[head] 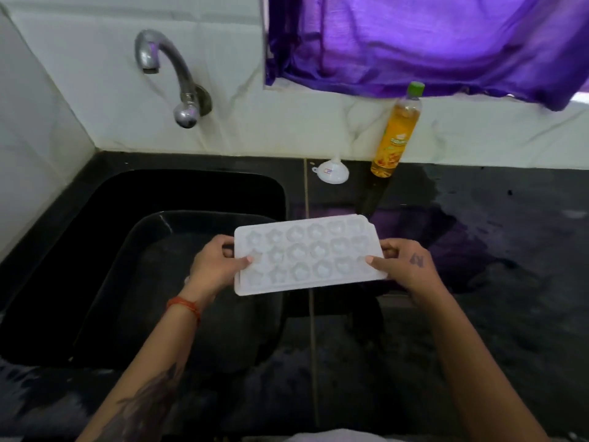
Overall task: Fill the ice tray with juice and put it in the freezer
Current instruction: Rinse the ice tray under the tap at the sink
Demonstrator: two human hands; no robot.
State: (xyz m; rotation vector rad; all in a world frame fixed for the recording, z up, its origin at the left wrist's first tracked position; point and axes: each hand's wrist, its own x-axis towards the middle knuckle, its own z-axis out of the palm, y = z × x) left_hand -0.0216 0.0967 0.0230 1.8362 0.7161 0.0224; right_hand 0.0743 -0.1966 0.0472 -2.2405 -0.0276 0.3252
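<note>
A white ice tray (307,255) with several shaped cells is held level above the sink's right edge. My left hand (215,264) grips its left end, thumb on top. My right hand (403,266) grips its right end the same way. The cells look empty. A juice bottle (395,132) with orange liquid and a green cap stands on the counter against the back wall, beyond the tray. A small white funnel (331,172) lies mouth down to the left of the bottle.
A black sink (105,199) holds a black tub (149,228) below my left hand. A steel tap (172,74) juts from the tiled wall. The black counter (494,282) stretches to the right. A purple curtain (430,43) hangs above the bottle.
</note>
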